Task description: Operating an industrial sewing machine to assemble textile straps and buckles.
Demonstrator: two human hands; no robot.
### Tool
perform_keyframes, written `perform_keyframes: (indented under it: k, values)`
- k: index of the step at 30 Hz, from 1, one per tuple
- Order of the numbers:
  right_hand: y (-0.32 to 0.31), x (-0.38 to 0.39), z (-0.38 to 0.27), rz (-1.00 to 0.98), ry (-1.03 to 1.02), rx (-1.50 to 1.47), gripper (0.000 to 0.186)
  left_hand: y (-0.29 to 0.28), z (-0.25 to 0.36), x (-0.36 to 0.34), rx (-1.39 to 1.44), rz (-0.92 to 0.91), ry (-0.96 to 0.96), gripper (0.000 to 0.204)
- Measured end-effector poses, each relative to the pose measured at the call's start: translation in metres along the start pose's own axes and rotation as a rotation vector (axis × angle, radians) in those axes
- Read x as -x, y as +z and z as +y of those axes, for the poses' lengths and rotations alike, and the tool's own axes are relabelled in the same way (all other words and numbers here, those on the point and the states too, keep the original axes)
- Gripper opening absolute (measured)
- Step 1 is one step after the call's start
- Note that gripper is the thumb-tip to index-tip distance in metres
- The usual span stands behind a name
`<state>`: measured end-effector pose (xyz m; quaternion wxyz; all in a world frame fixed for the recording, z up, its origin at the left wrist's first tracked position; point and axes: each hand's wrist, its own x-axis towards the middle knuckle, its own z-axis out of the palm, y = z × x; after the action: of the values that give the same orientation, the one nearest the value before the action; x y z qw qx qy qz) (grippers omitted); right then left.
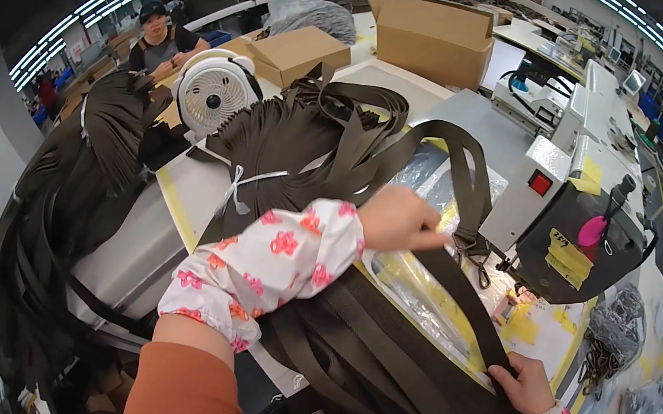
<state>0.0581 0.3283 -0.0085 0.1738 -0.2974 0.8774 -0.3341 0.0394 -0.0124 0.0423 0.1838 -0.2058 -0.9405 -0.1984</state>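
The person's right hand (pixel 528 385) is near the lower right, and its grip is clamped on a dark strap (pixel 473 305), with the thumb lying over the edge. From this hand the strap goes up in a curve to the left hand (pixel 401 220), over the table (pixel 474 113). The left hand is bent, with the fingers curled in; whether its grip is closed on the strap or only lies over it, I cannot tell (the back of the hand covers this place). Both forearms wear white sleeves (pixel 269 267) with pink and orange flowers.

Just beside the left fingers, a second strap (pixel 470 173) arches down to a small metal hook (pixel 484 276). Under the held strap there is clear plastic (pixel 398 280) with yellow edges. In front of the body lies a wide pile (pixel 401 368) of the same dark material. Beyond the left forearm is a bundle (pixel 272 144) of folded straps, tied with white string (pixel 241 183), and farther left a large heap (pixel 112 126) hangs down.

A white fan (pixel 213 100) stands between heap and bundle. At the right is a machine (pixel 574 226) with a red switch (pixel 540 183) and yellow tape (pixel 568 260). Behind are a big box (pixel 434 40) and a lower box (pixel 299 57); another person (pixel 161 47) is at the back left.
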Motion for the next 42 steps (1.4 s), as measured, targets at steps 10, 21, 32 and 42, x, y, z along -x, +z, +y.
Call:
perform_keyframes:
  k: [10,21,32,42]
  values:
    - [0.044,-0.046,-0.012,0.088,-0.116,-0.276,0.016,0.062,0.067,-0.014,0.499,-0.628,0.294,0.056]
    - [0.006,-0.003,-0.001,-0.163,0.367,-0.633,0.013,0.103,0.046,-0.019,0.482,-0.488,0.265,0.03]
    - [-0.022,-0.001,0.031,0.642,0.035,0.059,0.013,0.105,0.066,-0.011,0.56,-0.522,0.117,0.026]
    - [-0.068,0.0,0.12,0.776,0.309,0.96,0.02,0.114,0.066,-0.01,0.482,-0.478,0.136,0.031]
